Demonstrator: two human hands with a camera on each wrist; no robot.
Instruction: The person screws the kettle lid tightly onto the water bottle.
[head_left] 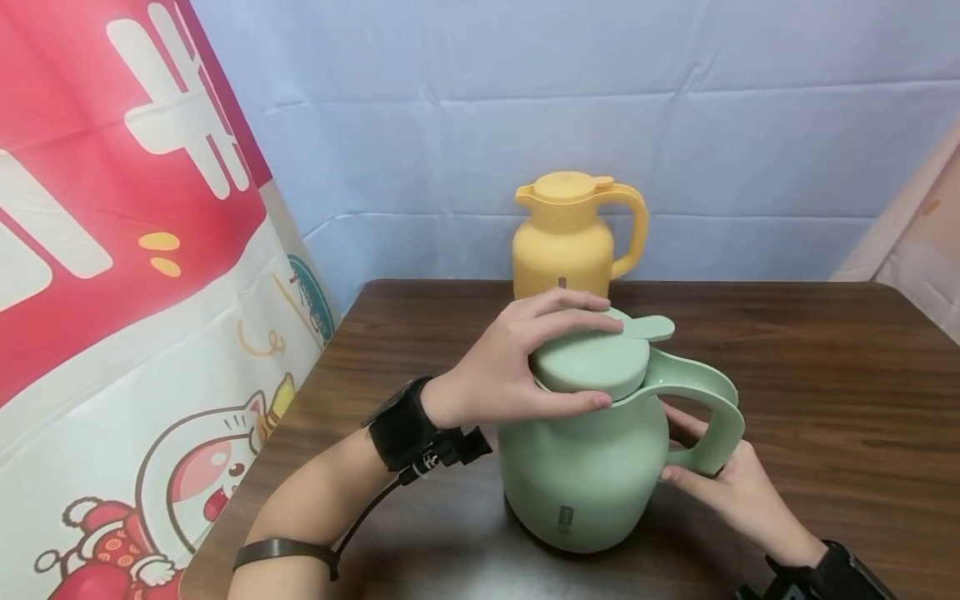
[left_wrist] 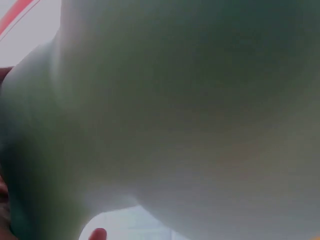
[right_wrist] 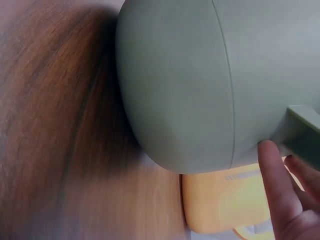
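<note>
A pale green insulated jug [head_left: 585, 483] stands upright on the table, its looped handle [head_left: 723, 425] to the right. My left hand [head_left: 510, 358] grips its round lid [head_left: 592, 367], with the fingers over the far side and the thumb along the near rim. A tab on the lid points right. My right hand [head_left: 738, 492] holds the jug at the lower end of the handle, thumb against the body; its other fingers are partly hidden. In the right wrist view, the thumb [right_wrist: 277, 185] touches the body below the handle. Blurred green fills most of the left wrist view.
Behind the green jug stands a yellow jug [head_left: 562, 242] of the same kind, its handle to the right. The dark wooden table [head_left: 825, 375] extends to both sides. A pale blue cloth [head_left: 375, 150] hangs at the back, and a printed cloth [head_left: 112, 350] at the left.
</note>
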